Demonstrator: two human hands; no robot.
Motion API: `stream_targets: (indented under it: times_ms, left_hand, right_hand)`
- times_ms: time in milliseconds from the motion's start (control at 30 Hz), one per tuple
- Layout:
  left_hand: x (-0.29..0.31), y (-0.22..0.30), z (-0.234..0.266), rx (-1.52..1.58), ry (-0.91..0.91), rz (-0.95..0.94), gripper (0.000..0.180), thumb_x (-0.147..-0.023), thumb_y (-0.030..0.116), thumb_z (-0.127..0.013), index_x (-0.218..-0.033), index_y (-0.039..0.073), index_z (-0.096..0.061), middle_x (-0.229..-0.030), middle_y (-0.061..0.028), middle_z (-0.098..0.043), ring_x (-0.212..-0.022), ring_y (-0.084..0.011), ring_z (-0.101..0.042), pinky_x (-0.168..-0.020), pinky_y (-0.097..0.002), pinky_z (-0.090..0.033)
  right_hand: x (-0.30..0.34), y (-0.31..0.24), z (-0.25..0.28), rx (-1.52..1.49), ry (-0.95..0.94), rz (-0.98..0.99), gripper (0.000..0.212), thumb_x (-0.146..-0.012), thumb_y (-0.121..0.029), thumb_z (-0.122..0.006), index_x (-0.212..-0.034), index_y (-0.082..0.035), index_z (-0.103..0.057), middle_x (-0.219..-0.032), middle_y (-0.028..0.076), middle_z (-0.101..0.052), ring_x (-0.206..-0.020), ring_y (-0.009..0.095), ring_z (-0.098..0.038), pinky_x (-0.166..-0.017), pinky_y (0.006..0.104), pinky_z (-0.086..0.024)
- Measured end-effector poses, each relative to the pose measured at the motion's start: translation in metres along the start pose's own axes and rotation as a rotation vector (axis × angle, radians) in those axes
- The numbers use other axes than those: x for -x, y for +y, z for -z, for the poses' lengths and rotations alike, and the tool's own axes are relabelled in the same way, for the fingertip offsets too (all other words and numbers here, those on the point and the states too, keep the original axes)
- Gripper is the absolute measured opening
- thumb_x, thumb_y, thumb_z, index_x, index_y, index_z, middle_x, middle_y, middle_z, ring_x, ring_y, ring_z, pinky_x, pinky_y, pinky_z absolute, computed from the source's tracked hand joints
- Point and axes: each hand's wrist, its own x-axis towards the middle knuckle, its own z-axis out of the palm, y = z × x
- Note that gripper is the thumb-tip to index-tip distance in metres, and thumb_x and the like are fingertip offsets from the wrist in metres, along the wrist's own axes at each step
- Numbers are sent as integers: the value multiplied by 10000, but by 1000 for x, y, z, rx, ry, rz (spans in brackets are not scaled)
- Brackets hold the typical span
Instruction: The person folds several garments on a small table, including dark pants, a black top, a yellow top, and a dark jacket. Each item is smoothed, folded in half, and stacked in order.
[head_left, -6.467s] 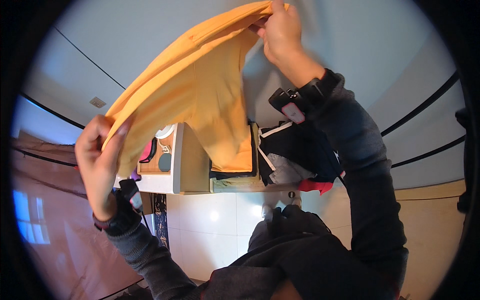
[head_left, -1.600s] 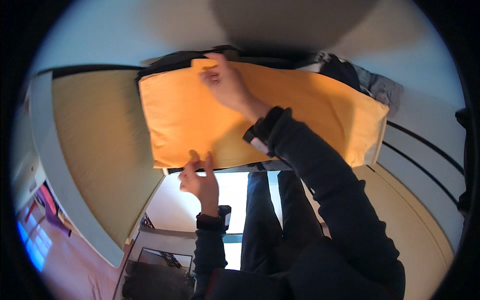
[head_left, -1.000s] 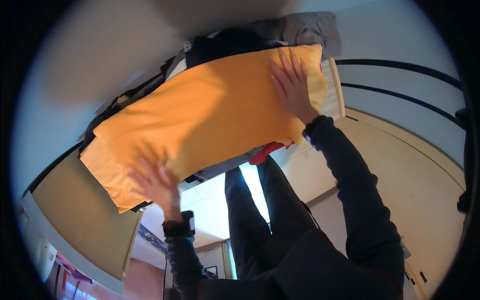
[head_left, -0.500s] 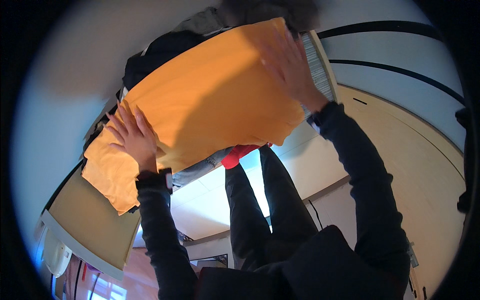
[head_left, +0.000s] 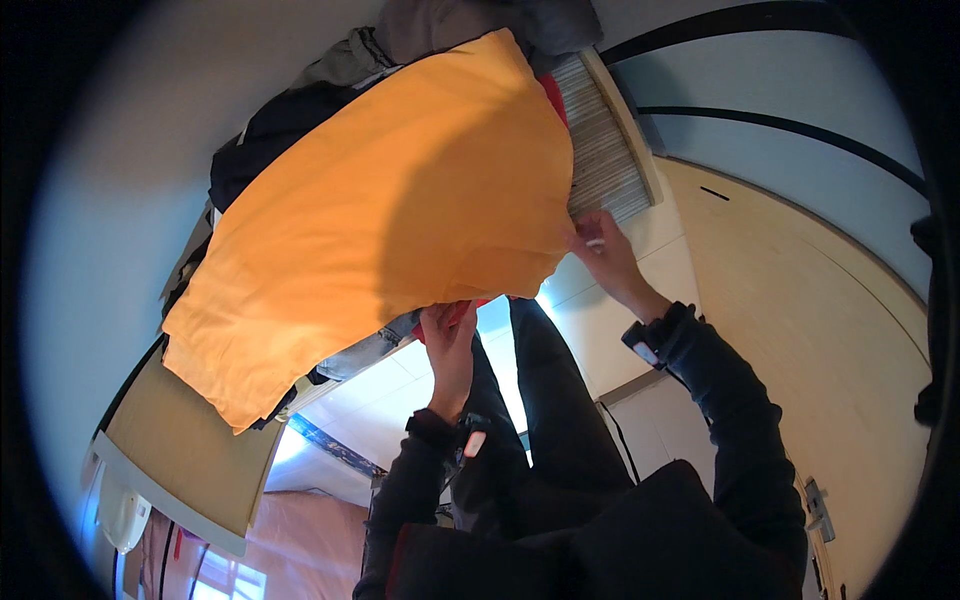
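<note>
A large orange cloth (head_left: 400, 190) lies spread over a pile of clothes, mostly flat, with small wrinkles near its right end. My left hand (head_left: 448, 360) has its fingers at the cloth's near edge, pinching the hem, with some fingertips hidden. At the right edge, my right hand (head_left: 608, 255) is closed on the cloth between thumb and fingers. Something red (head_left: 552, 98) shows from under the cloth on the right, and red fabric also peeks out beside my left fingers. Grey fabric (head_left: 365, 352) sticks out below the near edge.
Dark clothes (head_left: 285, 125) and a grey bundle (head_left: 450, 25) lie behind the cloth. The pile rests on a surface with a striped grey cover (head_left: 605, 140). A pale wooden panel (head_left: 190, 440) stands at lower left, a wooden door (head_left: 800, 320) at right. My legs are below.
My left hand has left the cloth's left part and moved right to its near edge. My right hand has come down from the top to the right edge. Both hands have gone from flat to pinching.
</note>
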Motion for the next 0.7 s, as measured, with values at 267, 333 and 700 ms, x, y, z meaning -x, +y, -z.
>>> stream_targets:
  times_ms: [267, 333, 700]
  left_hand:
    - [-8, -9, -5, 216, -76, 171, 517, -910, 186, -680, -1325, 63, -399, -1219, -62, -556, -1149, -171, -532, -1031, -304, -372]
    - [-5, -7, -5, 250, -68, 174, 558, -900, 182, -690, -1348, 59, -381, -1248, -66, -539, -1157, -173, -527, -1031, -307, -374]
    - [3, 6, 10, 376, -157, 345, 571, -916, 169, -673, -1363, 4, -359, -1181, -86, -598, -1123, -163, -571, -977, -288, -428]
  right_hand:
    - [13, 5, -23, -356, -302, -110, 482, -946, -335, -621, -1270, -23, -448, -1170, 96, -558, -1063, 160, -563, -881, 289, -469]
    - [13, 2, -18, -267, -341, -32, 473, -952, -302, -610, -1303, -29, -450, -1209, 93, -544, -1094, 162, -554, -915, 297, -462]
    - [18, -3, -3, -541, -423, -414, 545, -961, -336, -586, -1390, -43, -419, -1341, 67, -524, -1212, 166, -498, -1063, 319, -349]
